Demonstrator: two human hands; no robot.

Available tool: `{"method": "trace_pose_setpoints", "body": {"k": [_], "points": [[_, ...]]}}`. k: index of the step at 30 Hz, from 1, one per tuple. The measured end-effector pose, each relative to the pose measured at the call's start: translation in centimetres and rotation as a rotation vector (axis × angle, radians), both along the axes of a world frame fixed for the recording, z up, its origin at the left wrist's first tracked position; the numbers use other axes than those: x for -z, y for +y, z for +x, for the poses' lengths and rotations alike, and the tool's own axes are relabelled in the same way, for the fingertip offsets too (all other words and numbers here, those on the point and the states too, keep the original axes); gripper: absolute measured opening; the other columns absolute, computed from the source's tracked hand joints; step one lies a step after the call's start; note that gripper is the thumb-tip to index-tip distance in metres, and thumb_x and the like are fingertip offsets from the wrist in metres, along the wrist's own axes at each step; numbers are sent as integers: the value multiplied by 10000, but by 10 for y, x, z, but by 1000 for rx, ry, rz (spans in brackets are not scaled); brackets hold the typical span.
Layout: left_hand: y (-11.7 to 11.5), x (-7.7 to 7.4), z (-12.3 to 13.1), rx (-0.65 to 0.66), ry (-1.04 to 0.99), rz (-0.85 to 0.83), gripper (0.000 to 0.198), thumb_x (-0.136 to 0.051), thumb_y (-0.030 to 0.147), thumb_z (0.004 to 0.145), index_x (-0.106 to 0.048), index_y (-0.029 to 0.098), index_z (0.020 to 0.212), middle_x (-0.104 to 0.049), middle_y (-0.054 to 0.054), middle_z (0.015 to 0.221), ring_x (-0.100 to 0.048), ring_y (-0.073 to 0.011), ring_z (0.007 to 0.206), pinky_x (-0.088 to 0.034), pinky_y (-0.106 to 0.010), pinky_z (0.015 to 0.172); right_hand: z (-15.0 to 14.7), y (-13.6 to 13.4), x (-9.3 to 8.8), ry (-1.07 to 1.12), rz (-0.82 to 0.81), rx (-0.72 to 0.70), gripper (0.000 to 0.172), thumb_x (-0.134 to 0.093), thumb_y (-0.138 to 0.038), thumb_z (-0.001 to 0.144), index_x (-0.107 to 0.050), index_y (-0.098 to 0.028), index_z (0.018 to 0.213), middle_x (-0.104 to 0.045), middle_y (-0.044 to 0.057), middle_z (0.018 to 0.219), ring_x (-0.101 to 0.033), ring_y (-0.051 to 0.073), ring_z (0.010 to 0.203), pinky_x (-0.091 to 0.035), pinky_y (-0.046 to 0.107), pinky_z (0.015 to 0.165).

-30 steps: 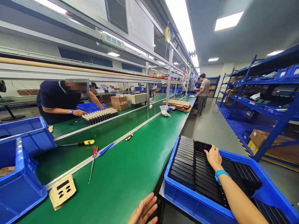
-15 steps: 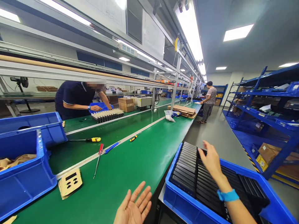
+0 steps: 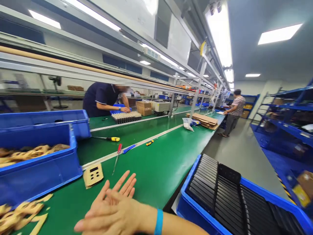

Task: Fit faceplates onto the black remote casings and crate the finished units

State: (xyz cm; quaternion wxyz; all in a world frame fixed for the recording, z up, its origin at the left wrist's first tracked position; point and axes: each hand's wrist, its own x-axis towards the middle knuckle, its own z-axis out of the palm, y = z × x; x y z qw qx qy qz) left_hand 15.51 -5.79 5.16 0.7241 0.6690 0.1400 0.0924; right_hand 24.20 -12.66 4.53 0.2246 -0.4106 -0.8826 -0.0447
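My left hand (image 3: pixel 123 187) is palm up over the green tabletop, fingers stretched out and apart. Across it lies my right hand (image 3: pixel 120 211), flat with its fingers extended to the left, a blue band (image 3: pixel 158 222) around the wrist. The two hands appear to touch; nothing shows in either, though the right one hides part of the left palm. Just beyond them is a tan cut-out sheet (image 3: pixel 97 170) with a rectangular slot and several round holes. To the right stands a blue bin (image 3: pixel 188 195) packed with rows of black plastic parts (image 3: pixel 202 179).
Blue bins (image 3: pixel 46 184) stand at left, near torn tan scraps (image 3: pixel 22 213). A red-handled screwdriver (image 3: pixel 119 149), a blue cutter (image 3: pixel 129 148) and yellow-black screwdrivers (image 3: pixel 113 139) lie on the green table (image 3: pixel 156 169). Two people work farther off; cardboard sheets (image 3: pixel 205 120) are stacked beyond.
My right hand has left the bin of black parts and come left onto my left hand. The view has turned left, showing more scraps. The person across has reached farther over the tray.
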Motion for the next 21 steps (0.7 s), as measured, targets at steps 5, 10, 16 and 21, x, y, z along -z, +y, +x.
{"method": "trace_pose_setpoints", "body": {"k": [5, 10, 16, 21], "points": [[14, -16, -65, -277, -107, -203, 551, -326, 545, 908, -578, 212, 1266, -506, -115, 1379, -442, -290, 1295, -334, -535, 1043, 49, 27, -6, -43, -107, 665, 540, -628, -219, 821, -484, -308, 1334, -404, 100, 1470, -289, 334, 1375, -62, 677, 1083], [33, 17, -113, -601, -1, 158, 303, -768, 343, 668, -759, 233, 949, -656, -121, 1152, -494, -382, 1177, -175, -550, 1123, 73, 74, 13, 53, -179, 648, 357, -503, -135, 861, -601, -112, 1203, -553, 232, 1281, -511, 340, 1208, -347, 579, 1030], [42, 41, -122, -766, -66, 223, 303, -751, 336, 682, -760, 243, 969, -628, -133, 1170, -471, -390, 1207, -123, -493, 1159, 21, 128, 19, 54, -242, 440, 444, -655, -174, 783, -571, -132, 1217, -578, 170, 1280, -532, 281, 1184, -430, 408, 995], [61, 70, -134, -786, 18, 266, 384, -827, 382, 543, -769, 288, 911, -670, -84, 1146, -464, -421, 1224, -88, -479, 1174, 4, 142, 13, 16, -320, 399, 182, -672, -144, 768, -652, -115, 947, -695, 154, 1047, -619, 301, 1031, -461, 434, 917]]}}
